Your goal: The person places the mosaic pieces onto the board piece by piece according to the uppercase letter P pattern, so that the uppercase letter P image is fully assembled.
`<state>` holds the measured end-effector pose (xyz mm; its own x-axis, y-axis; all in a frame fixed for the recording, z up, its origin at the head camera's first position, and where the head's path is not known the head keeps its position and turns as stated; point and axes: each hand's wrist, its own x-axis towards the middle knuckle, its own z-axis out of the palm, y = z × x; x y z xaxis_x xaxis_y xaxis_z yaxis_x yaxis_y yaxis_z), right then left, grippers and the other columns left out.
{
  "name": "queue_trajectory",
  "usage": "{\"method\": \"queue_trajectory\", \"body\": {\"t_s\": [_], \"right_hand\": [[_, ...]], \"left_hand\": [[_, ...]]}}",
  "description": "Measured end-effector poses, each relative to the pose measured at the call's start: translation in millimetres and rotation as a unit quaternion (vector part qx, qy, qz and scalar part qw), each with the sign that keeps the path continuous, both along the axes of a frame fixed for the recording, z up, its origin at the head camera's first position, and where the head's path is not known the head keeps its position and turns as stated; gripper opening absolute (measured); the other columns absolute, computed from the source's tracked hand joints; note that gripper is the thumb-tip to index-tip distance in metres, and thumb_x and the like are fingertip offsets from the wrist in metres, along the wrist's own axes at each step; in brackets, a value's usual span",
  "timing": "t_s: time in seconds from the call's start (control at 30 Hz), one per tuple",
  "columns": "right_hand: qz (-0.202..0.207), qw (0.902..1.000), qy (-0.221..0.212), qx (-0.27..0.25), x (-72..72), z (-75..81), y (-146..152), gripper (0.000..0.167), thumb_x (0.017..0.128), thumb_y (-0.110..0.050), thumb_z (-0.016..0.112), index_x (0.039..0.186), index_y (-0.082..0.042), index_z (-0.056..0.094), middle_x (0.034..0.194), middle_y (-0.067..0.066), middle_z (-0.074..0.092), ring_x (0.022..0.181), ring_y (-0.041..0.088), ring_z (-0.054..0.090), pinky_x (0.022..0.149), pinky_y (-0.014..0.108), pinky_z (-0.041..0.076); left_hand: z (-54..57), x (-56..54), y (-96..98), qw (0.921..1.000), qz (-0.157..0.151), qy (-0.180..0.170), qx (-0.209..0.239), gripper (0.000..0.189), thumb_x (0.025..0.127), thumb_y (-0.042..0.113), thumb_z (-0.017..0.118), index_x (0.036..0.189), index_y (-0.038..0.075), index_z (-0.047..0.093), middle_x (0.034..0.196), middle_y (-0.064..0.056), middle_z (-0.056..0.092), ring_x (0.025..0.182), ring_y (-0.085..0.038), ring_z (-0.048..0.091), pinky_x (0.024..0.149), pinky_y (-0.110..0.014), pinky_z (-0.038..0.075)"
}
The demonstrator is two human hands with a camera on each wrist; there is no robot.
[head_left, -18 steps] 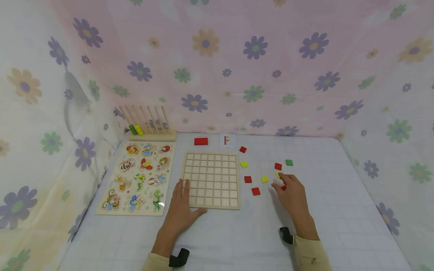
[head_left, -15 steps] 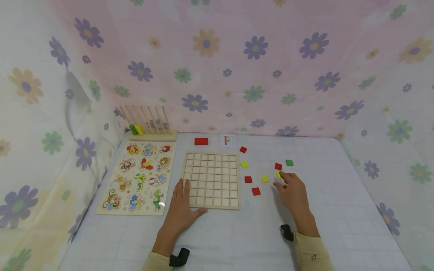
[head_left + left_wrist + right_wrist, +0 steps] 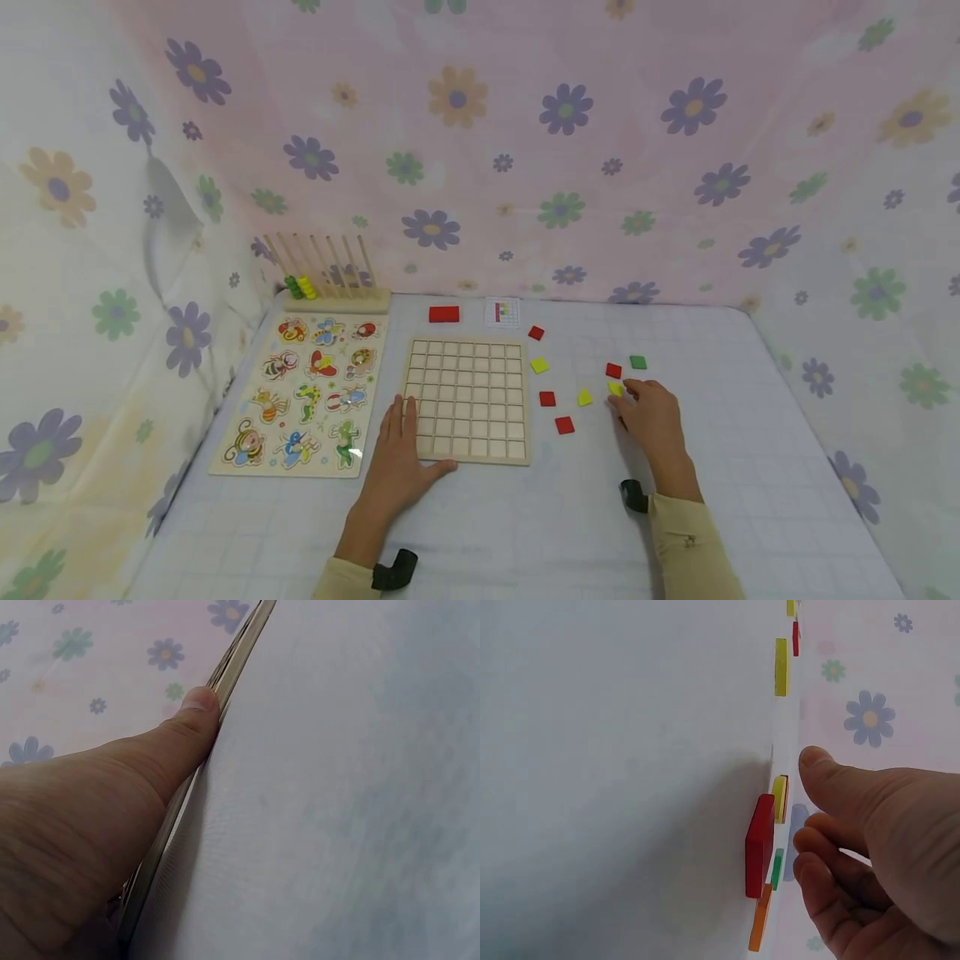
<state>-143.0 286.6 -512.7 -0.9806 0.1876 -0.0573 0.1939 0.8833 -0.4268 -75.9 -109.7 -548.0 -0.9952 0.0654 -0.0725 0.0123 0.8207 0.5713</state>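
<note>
In the head view a square wooden grid board (image 3: 470,458) lies on the table, its compartments bare. My left hand (image 3: 401,462) rests at its near left corner, fingers straight along the left side. Its thumb (image 3: 196,709) touches the front edge in the left wrist view. My right hand (image 3: 654,423) hovers over the scattered tiles, fingers loosely bent and holding nothing. Just beyond its fingertips lies a yellow tile (image 3: 615,389). A red tile (image 3: 759,846) and an orange tile (image 3: 760,919), both in the right wrist view, are hidden by the hand in the head view.
More tiles lie right of the board, among them a red one (image 3: 565,426) and a green one (image 3: 637,362). A pattern card (image 3: 503,312) and a red block (image 3: 444,314) sit behind. An insect puzzle (image 3: 300,392) and a pegged bead stand (image 3: 337,302) occupy the left.
My right hand has shifted slightly, and its fingers now cover a red tile that showed beneath them before. The yellow tile by its fingertips shows more fully. My left hand stays put.
</note>
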Motion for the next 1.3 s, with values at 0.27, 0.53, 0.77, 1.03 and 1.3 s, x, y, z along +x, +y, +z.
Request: {"method": "queue_trajectory", "body": {"t_s": [0.27, 0.53, 0.77, 1.03, 1.3], "right_hand": [[-0.015, 0.9992, -0.038, -0.001, -7.9, -6.6, -0.9, 0.050, 0.096, -0.031, 0.070, 0.129, 0.006, 0.065, 0.121, 0.028, 0.065, 0.106, 0.039, 0.059, 0.094, 0.053, 0.055], [-0.001, 0.9993, -0.038, 0.003, -13.8, -2.5, -3.3, 0.037, 0.098, -0.018, 0.067, 0.129, 0.003, 0.066, 0.123, 0.026, 0.063, 0.106, 0.038, 0.059, 0.097, 0.053, 0.054], [0.034, 0.9986, -0.038, 0.017, -19.4, -2.6, -1.7, 0.037, 0.099, -0.005, 0.056, 0.136, 0.002, 0.061, 0.136, 0.030, 0.056, 0.125, 0.047, 0.054, 0.107, 0.060, 0.047], [-0.011, 0.9990, -0.044, -0.006, -19.1, -6.4, -1.2, 0.049, 0.099, -0.031, 0.064, 0.131, 0.006, 0.058, 0.125, 0.028, 0.055, 0.113, 0.042, 0.054, 0.100, 0.056, 0.051], [-0.011, 0.9988, -0.046, -0.007, -21.0, -8.4, -1.2, 0.051, 0.098, -0.035, 0.066, 0.125, 0.007, 0.060, 0.121, 0.026, 0.054, 0.106, 0.038, 0.053, 0.094, 0.053, 0.052]], "left_hand": [[-2.6, 1.6, 0.1, 1.0000, -0.001, -0.001, 0.003, 0.129, 0.075, 0.064, 0.082, 0.165, 0.008, 0.009, 0.173, -0.016, 0.002, 0.159, -0.039, 0.009, 0.126, -0.056, 0.025], [-0.6, 1.0, 0.5, 0.9999, -0.001, 0.012, 0.000, 0.127, 0.074, 0.064, 0.082, 0.165, 0.008, 0.012, 0.172, -0.019, 0.006, 0.158, -0.042, 0.013, 0.124, -0.057, 0.027], [-0.6, 0.6, -0.1, 0.9998, 0.001, 0.018, 0.000, 0.128, 0.073, 0.063, 0.083, 0.165, 0.007, 0.012, 0.172, -0.019, 0.007, 0.158, -0.041, 0.014, 0.124, -0.058, 0.028], [1.9, 0.1, -0.3, 0.9998, 0.003, 0.019, 0.005, 0.127, 0.074, 0.062, 0.083, 0.164, 0.007, 0.013, 0.172, -0.020, 0.006, 0.158, -0.043, 0.013, 0.124, -0.058, 0.027], [0.3, 0.2, -0.4, 0.9998, 0.003, 0.020, 0.006, 0.127, 0.074, 0.061, 0.084, 0.164, 0.007, 0.014, 0.172, -0.020, 0.007, 0.157, -0.043, 0.013, 0.124, -0.058, 0.027]]}}
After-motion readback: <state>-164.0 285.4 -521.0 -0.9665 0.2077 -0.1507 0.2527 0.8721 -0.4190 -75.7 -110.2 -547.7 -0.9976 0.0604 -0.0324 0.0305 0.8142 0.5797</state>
